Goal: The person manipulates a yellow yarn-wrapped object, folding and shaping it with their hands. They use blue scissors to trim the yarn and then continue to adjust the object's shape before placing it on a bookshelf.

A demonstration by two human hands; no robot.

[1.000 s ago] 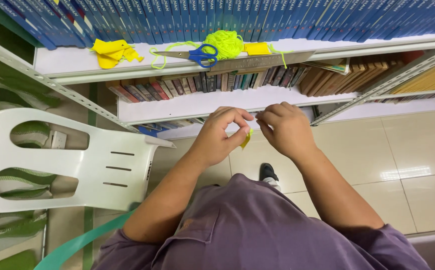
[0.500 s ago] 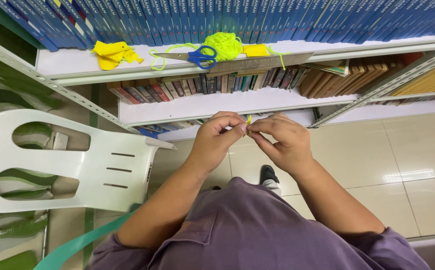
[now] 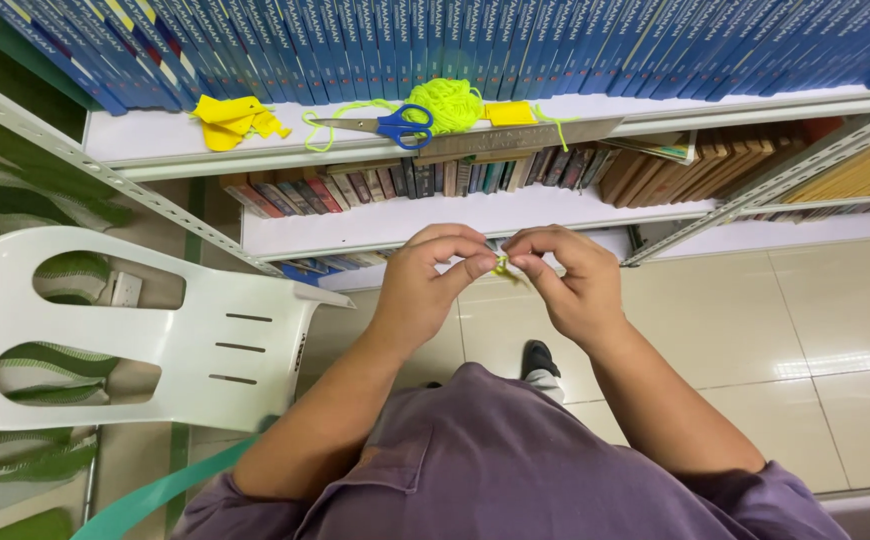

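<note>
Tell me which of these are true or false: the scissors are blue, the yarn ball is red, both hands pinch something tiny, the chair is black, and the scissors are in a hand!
1. The scissors have blue handles. True.
2. The yarn ball is red. False: it is neon yellow-green.
3. The left hand and the right hand both pinch a small yellow piece between their fingertips. True.
4. The plastic chair is black. False: it is white.
5. The scissors are in a hand. False: they lie on the white shelf, beside the yarn ball.
</note>
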